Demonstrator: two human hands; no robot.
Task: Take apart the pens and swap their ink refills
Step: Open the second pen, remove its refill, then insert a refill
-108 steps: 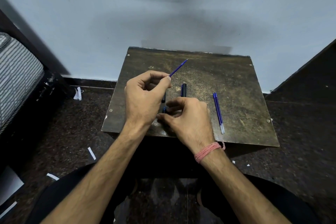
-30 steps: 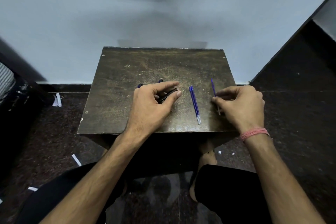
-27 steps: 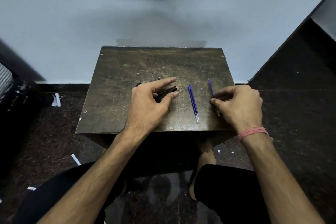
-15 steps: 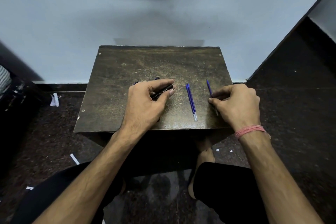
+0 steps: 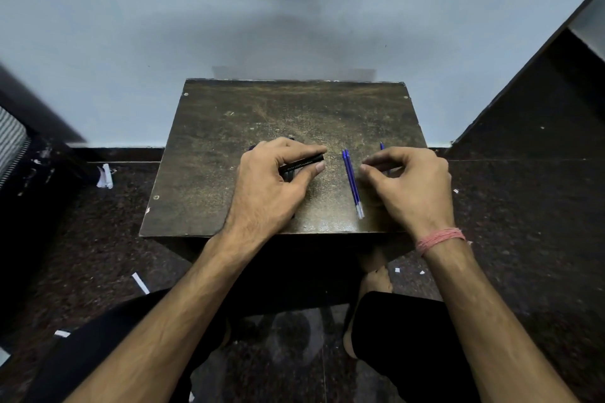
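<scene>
Your small table (image 5: 229, 127) stands against the wall (image 5: 229, 26), with your knees before its near edge. Your left hand (image 5: 271, 186) rests on the table left of centre, with a pen barrel (image 5: 302, 163) between thumb and forefinger, lying crosswise. Just right of it two refills (image 5: 353, 185) lie side by side on the tabletop, running from far to near. Right of those is your right hand (image 5: 412, 186); another refill (image 5: 381, 145) pokes out behind its fingers. Paper scraps (image 5: 140, 283) lie on the floor (image 5: 98, 239) to your left.
</scene>
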